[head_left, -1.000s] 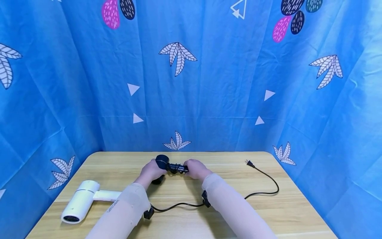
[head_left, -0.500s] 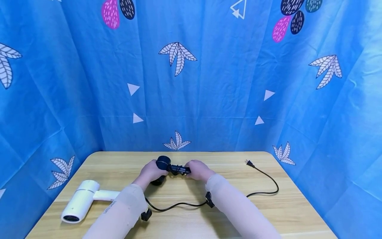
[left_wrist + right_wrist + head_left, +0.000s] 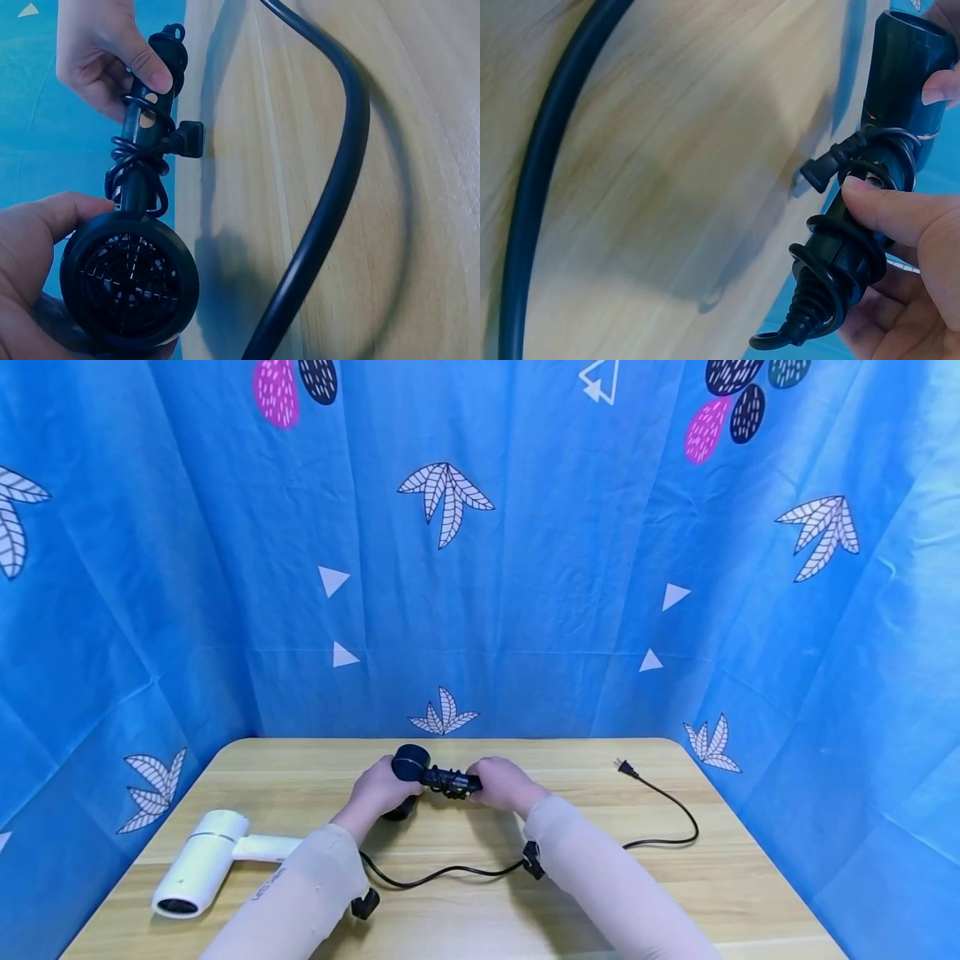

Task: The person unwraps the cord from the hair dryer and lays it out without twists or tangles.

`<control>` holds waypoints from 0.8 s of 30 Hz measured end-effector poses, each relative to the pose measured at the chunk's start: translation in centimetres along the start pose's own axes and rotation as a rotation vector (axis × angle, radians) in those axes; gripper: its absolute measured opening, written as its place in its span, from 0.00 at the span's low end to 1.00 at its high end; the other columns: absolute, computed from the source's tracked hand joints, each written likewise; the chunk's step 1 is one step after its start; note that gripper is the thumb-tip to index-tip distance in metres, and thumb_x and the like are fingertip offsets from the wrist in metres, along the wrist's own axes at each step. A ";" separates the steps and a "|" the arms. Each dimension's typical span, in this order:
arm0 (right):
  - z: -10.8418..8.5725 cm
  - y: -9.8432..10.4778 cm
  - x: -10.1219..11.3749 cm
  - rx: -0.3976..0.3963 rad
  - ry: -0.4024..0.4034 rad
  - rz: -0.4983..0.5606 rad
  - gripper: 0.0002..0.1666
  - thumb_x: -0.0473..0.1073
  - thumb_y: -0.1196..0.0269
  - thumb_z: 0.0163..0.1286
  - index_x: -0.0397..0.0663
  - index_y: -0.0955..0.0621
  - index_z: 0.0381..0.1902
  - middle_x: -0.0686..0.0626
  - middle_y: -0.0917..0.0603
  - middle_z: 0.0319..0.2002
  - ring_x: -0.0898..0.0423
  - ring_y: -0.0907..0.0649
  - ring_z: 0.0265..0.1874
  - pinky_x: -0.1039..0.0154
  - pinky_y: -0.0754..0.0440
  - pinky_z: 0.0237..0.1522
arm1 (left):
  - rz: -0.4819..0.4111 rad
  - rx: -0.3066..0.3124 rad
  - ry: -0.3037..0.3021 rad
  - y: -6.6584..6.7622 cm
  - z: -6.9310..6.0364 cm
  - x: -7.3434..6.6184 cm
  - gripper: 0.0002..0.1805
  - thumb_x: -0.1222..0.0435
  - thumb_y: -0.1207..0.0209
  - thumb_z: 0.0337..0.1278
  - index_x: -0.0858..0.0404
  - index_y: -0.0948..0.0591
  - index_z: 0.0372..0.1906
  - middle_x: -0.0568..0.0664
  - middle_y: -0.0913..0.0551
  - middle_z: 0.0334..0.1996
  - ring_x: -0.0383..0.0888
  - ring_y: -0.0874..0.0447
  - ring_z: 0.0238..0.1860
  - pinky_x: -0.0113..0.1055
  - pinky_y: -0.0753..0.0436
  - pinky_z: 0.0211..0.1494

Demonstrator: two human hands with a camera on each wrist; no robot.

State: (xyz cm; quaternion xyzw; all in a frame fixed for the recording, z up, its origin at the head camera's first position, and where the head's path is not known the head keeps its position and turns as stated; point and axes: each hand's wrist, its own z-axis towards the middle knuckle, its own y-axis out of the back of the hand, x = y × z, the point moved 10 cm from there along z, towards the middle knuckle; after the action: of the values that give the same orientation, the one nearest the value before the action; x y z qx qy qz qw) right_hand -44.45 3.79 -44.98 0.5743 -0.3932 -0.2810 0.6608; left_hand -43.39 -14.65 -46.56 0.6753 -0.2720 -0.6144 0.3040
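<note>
A black hair dryer (image 3: 411, 763) is held above the table by both hands, its cord wound round the handle. My left hand (image 3: 380, 792) grips the barrel; in the left wrist view the round grille (image 3: 129, 285) faces the camera beside the left hand (image 3: 30, 270). My right hand (image 3: 504, 783) grips the handle's end. In the right wrist view the thumb of my right hand (image 3: 922, 262) lies on the handle by the wound cord (image 3: 847, 229), and the plug (image 3: 829, 165) sticks out sideways.
A white hair dryer (image 3: 197, 870) lies at the table's left, its handle partly behind the left sleeve. A black cord (image 3: 450, 870) runs under the forearms to a plug (image 3: 627, 768) at the back right. Blue curtains (image 3: 495, 610) surround the table (image 3: 720, 893).
My right hand has shifted slightly right along with the handle's end. The left hand still grips the barrel, and the white dryer has not moved.
</note>
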 end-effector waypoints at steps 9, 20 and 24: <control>-0.3 0.5 -0.2 -0.018 0.002 -0.025 0.24 0.43 0.26 0.61 0.44 0.15 0.54 0.47 0.13 0.50 0.49 0.16 0.51 0.55 0.22 0.59 | -0.003 -0.026 -0.014 0.4 -0.5 -0.7 0.44 0.55 0.31 0.52 0.73 0.33 0.69 0.70 0.25 0.61 0.67 0.25 0.60 0.58 0.23 0.58; -1.1 1.5 -0.1 -0.050 0.032 -0.031 0.15 0.41 0.26 0.59 0.47 0.13 0.45 0.51 0.12 0.42 0.53 0.15 0.42 0.56 0.19 0.52 | -0.008 -0.057 -0.038 0.7 -1.0 -1.6 0.44 0.55 0.31 0.49 0.71 0.32 0.69 0.68 0.22 0.58 0.64 0.22 0.56 0.57 0.22 0.55; -1.3 1.9 -0.1 -0.047 0.030 -0.021 0.14 0.41 0.26 0.59 0.47 0.12 0.44 0.51 0.12 0.40 0.53 0.15 0.41 0.56 0.19 0.51 | -0.006 -0.051 -0.040 0.9 -1.3 -2.0 0.45 0.55 0.31 0.49 0.71 0.34 0.70 0.69 0.22 0.58 0.64 0.22 0.55 0.57 0.22 0.54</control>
State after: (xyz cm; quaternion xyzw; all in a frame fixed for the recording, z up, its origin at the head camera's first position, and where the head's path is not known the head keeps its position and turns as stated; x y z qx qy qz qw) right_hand -43.55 4.92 -43.22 0.5668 -0.3708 -0.2884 0.6768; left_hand -42.33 -13.65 -44.49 0.6557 -0.2601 -0.6355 0.3138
